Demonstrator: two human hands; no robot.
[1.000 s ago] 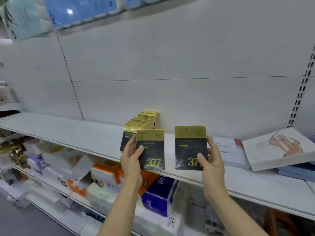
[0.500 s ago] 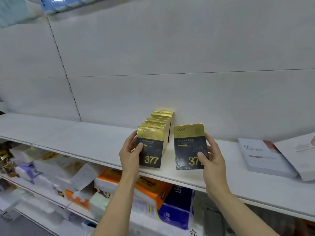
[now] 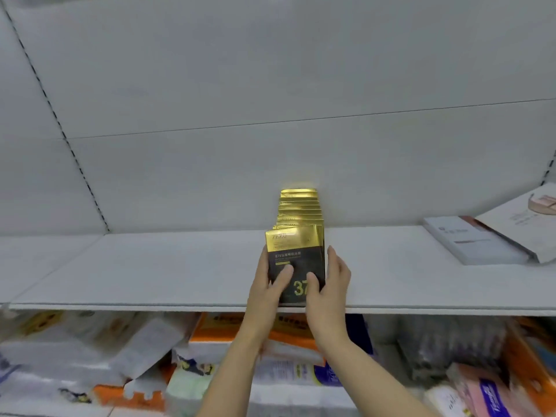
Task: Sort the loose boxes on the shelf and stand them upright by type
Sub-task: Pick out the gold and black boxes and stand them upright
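Observation:
A row of several black-and-gold boxes (image 3: 299, 210) stands upright on the white shelf (image 3: 156, 266), running back to the rear wall. The front black-and-gold box (image 3: 293, 254) stands at the shelf's front edge. My left hand (image 3: 269, 284) grips its left side, thumb across the black face. My right hand (image 3: 329, 284) holds its right side, thumb on the face beside the gold "37". Whether a second box sits behind the front one in my hands is hidden.
Two flat white boxes lie at the shelf's right: a white box with a red corner (image 3: 469, 242) and a larger tilted white box (image 3: 523, 218) overlapping it. Below the shelf sit orange, white and blue tissue packs (image 3: 222, 329). The shelf's back panel (image 3: 270, 115) is bare white.
My two hands came together: the separate boxes they held apart now meet at the front of the row. The view has swung to face the row head-on.

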